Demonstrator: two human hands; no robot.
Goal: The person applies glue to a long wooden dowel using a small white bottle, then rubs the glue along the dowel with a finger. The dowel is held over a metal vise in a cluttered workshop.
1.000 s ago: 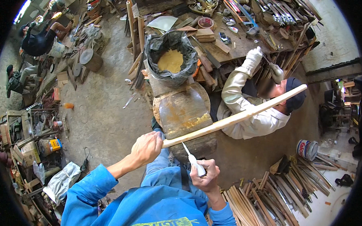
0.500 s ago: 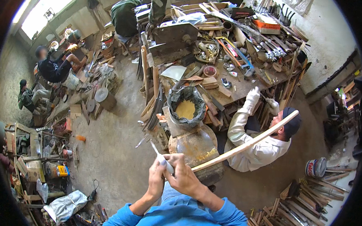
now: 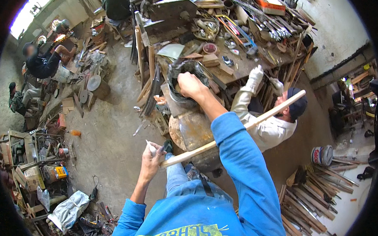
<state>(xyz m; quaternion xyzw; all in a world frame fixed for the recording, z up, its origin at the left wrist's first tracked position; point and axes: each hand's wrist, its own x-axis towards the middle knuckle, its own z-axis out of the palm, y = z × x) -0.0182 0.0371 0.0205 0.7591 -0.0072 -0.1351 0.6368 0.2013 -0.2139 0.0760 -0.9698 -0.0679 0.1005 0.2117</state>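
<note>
Stick (image 3: pixel 239 128), long, pale wood: near end clenched in left hand (image 3: pixel 152 156) together w/ small white-tipped tool, far end rising to upper right, past head of seated co-worker (image 3: pixel 277 122) in white shirt and gloves. Stick passes under wearer's right forearm, blue sleeve. Right hand (image 3: pixel 190 85) reaches fwd into black-lined bin (image 3: pixel 176 81); fingers curled, looks closed, but what it grips cannot tell, contents hidden by hand. Bin stands at near edge of cluttered workbench (image 3: pixel 242 65), just above rusty round drum (image 3: pixel 190 130) by wearer's knees. Open room: bare concrete floor (image 3: pixel 107 144) left of drum, wide strip. Right side tight: co-worker close, pile of sticks (image 3: pixel 312 199) on floor at lower right, paint can (image 3: pixel 322 155) near it.
</note>
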